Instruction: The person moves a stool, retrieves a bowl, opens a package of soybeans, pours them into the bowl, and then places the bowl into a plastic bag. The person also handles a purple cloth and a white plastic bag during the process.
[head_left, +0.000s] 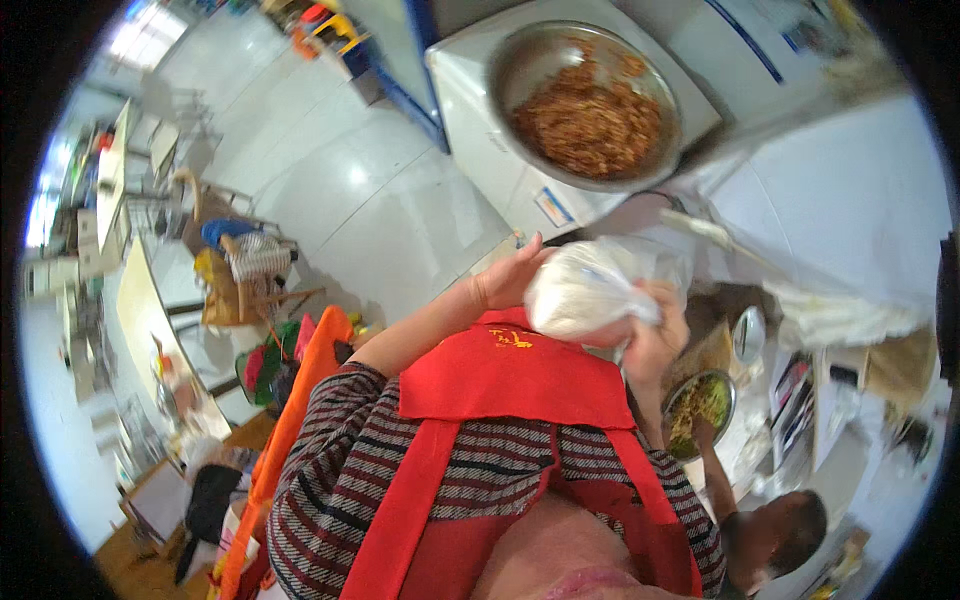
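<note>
A clear plastic bag of white, powder-like contents (581, 289) is held in front of my chest. My right hand (658, 326) grips the gathered neck of the bag, with loose plastic rising above the fist. At the bag's other side, my left hand (517, 274) is raised with its thumb up and palm towards the bag. The bag partly covers its fingers, and I cannot tell whether they touch it. Beyond my hands, a wide steel bowl (506, 139) holds reddish-brown, sauce-coated strips (592, 120). The bowl rests on a white appliance top (480, 112).
To the lower right, another person (780, 532) reaches an arm into a smaller metal bowl (731, 412) of yellow-green food. A white-covered surface (847, 180) lies at right. Chairs (247, 262) and pale tables (146, 322) stand on the tiled floor (330, 165) at left.
</note>
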